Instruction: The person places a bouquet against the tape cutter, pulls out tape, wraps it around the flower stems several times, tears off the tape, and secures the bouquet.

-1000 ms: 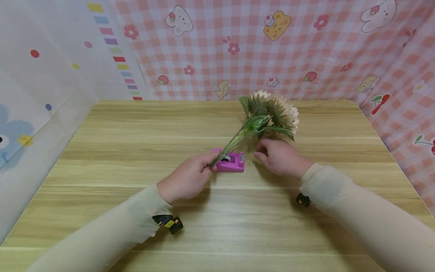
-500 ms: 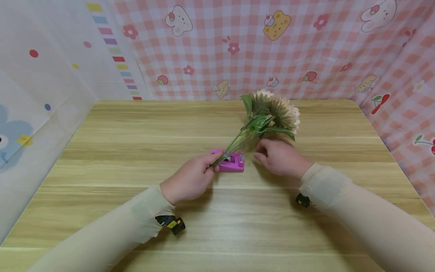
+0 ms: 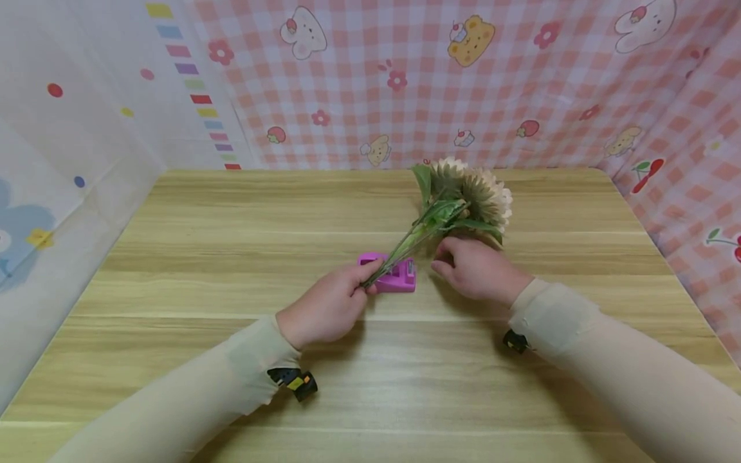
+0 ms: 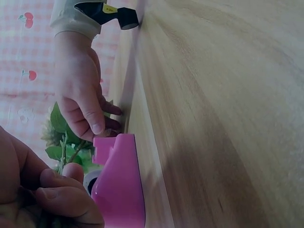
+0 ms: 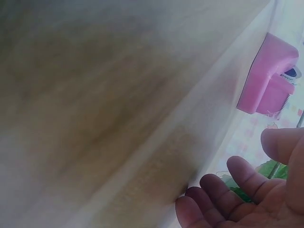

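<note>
In the head view, my left hand (image 3: 327, 303) grips the lower stems of a bunch of flowers (image 3: 428, 222) with cream petals and green leaves. The bunch slants up and to the right, over a pink tape dispenser (image 3: 399, 278) standing on the table. Just right of the dispenser, below the blooms, is my right hand (image 3: 477, 267). Its fingers (image 5: 247, 178) are loosely bent and the thumb stands apart from them in the right wrist view, with nothing clearly held. The dispenser (image 4: 118, 190) sits beside the left hand in the left wrist view, its tape roll partly hidden.
A wood-grain table (image 3: 231, 212) spreads around both hands. Behind it hangs a pink checked cloth (image 3: 359, 77) with cartoon prints, and a white patterned cloth (image 3: 110, 148) lines the left side. Each wrist carries a small black camera (image 3: 303, 386).
My left hand has shifted slightly right, carrying the flower bunch a little with it. My right hand and the tape dispenser have hardly moved.
</note>
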Demonstrator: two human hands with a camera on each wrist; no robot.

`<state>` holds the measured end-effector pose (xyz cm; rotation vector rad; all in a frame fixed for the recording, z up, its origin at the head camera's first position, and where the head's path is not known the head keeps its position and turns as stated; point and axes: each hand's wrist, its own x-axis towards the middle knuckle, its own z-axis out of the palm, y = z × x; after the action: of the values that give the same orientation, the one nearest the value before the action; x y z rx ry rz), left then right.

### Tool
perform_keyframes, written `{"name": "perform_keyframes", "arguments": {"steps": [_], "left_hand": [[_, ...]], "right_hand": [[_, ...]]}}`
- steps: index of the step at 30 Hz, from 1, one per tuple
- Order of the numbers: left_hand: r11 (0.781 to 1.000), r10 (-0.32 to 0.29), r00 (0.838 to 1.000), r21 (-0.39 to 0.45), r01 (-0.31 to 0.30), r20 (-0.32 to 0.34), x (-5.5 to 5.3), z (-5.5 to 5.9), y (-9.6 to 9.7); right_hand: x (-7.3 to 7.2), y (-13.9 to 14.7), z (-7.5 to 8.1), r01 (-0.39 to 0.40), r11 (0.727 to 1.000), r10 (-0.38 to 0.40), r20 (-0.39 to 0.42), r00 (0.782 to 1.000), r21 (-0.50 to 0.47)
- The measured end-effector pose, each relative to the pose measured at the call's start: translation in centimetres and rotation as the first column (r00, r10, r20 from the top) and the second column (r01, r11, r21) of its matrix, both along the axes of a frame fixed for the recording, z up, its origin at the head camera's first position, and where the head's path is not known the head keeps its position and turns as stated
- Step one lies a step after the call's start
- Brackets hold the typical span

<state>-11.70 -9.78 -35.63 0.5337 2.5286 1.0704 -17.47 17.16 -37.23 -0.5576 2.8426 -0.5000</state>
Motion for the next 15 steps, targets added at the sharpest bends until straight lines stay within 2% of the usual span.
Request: {"name": "perform_keyframes", "arguments": {"steps": [8,15], "left_hand": [[1.000,0.000,1.000,0.004,0.000,0.005,0.07,0.11,0.09],[1.000,0.006,0.999,0.004,-0.006,0.035,-0.01,-0.09,0.25]], "right_hand": [[-0.05,0.07,-0.06,-0.011,1.000,0.011,-0.027,1.000,-0.008],[-0.02,-0.06,0.09,-0.013,1.000,0.013,-0.017,1.000,-0.012]]}}
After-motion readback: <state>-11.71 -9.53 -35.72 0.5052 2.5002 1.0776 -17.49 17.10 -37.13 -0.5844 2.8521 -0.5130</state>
